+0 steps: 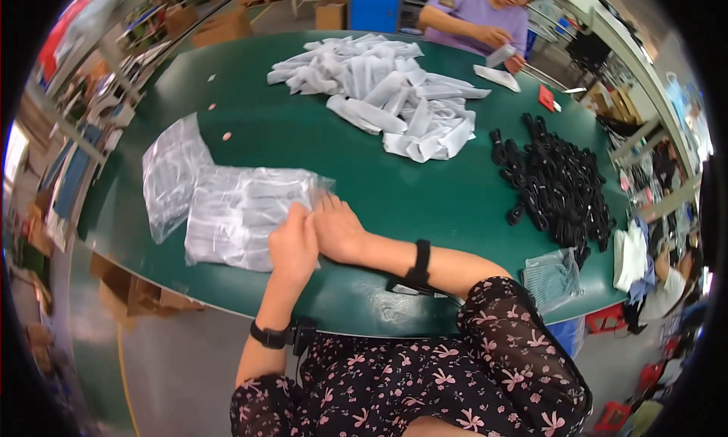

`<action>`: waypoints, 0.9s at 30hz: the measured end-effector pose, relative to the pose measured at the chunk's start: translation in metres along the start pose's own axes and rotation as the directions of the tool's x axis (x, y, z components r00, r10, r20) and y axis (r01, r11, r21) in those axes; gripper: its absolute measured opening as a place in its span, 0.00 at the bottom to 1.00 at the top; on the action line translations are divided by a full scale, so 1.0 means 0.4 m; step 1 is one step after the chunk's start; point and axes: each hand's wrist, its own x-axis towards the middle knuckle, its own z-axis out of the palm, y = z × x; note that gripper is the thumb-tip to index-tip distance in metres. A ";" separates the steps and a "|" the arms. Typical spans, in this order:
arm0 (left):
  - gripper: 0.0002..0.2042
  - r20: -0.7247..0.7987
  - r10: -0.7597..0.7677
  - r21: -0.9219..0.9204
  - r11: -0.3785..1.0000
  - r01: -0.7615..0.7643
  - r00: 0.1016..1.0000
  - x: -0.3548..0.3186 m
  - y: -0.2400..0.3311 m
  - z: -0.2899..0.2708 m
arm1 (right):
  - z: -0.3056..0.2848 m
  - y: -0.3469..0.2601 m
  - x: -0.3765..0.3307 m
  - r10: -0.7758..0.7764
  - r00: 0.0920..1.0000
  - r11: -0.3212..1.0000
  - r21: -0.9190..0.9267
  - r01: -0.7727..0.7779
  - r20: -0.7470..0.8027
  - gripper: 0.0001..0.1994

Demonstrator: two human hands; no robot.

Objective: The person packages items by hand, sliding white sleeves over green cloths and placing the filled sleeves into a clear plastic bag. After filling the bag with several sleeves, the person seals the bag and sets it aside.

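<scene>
A clear plastic bag (239,217) packed with several white wrapped pieces lies flat on the green table in front of me. My left hand (294,238) is closed in a pinch on the bag's right end. Right beside it, nearly touching, my right hand (338,226) has its fingers curled on the same end of the bag; motion smears them slightly. A second clear bag (178,175) of similar white pieces lies to the left, its edge against the first. Both of my wrists wear black bands.
On the green table (425,225), a heap of white wrapped pieces (379,81) lies at the far middle. Bundled black cables (557,179) are piled at the right, above a clear bag (552,278) at the near edge. Across the table, a person in purple (485,28) handles a white piece.
</scene>
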 end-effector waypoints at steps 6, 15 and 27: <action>0.04 0.027 0.064 -0.013 0.998 -0.063 0.998 -0.005 0.008 0.016 | 0.018 -0.004 -0.050 -0.093 0.979 0.946 0.322 0.030 0.181 0.15; 0.07 0.156 0.013 -0.092 0.996 0.002 0.988 -0.107 0.044 -0.009 | -0.280 0.336 0.029 -0.088 0.961 0.992 -0.114 0.059 -0.261 0.15; 0.07 0.404 0.186 -0.168 0.978 -0.128 0.896 -0.156 0.135 0.098 | -0.252 0.525 0.021 0.297 0.945 0.872 -0.362 -0.328 -0.140 0.28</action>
